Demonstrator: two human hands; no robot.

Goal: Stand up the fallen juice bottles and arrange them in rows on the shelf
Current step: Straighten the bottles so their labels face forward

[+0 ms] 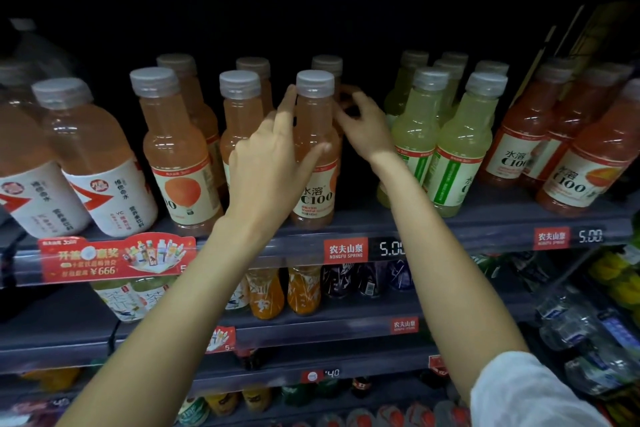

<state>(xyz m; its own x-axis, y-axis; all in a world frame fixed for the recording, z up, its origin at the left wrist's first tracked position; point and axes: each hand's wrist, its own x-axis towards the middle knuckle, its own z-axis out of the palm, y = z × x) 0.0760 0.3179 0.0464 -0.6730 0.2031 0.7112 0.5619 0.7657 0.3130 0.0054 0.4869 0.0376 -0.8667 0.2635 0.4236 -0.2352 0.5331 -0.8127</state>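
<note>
A white sleeve point(530, 388) covered the right upper arm at the bottom edge, and both bare forearms reached up and forward over the lower shelves toward one pink juice bottle point(314, 149), which serves here as the landmark. That bottle stood upright at the front edge of the shelf point(485, 218), just above the red brand tag point(345, 249) and the price display point(391, 248) reading 5.00.

The left hand point(268, 166) wrapped the bottle from its left side, thumb across the lower front just above the label, forefinger stretched up along the neck to just under the cap: a loose grasp on the bottle itself. The right hand point(360, 125) was at the bottle's right shoulder and partly behind it, fingers curled (whether they gripped this bottle or the one behind it I could not tell).

Left of the landmark stood two more pink bottles point(180, 152) in the front row, upright, with a red promotional sign point(116, 258) below them on the shelf edge. Further left stood larger bottles point(97, 163) with white labels. Right of the landmark, past a gap, was a cluster of pale green bottles point(460, 146), and beyond those deeper orange ones point(595, 152). Behind the landmark a second row of pink bottles point(327, 68) stood upright, caps showing against the dark back of the shelf.
</note>
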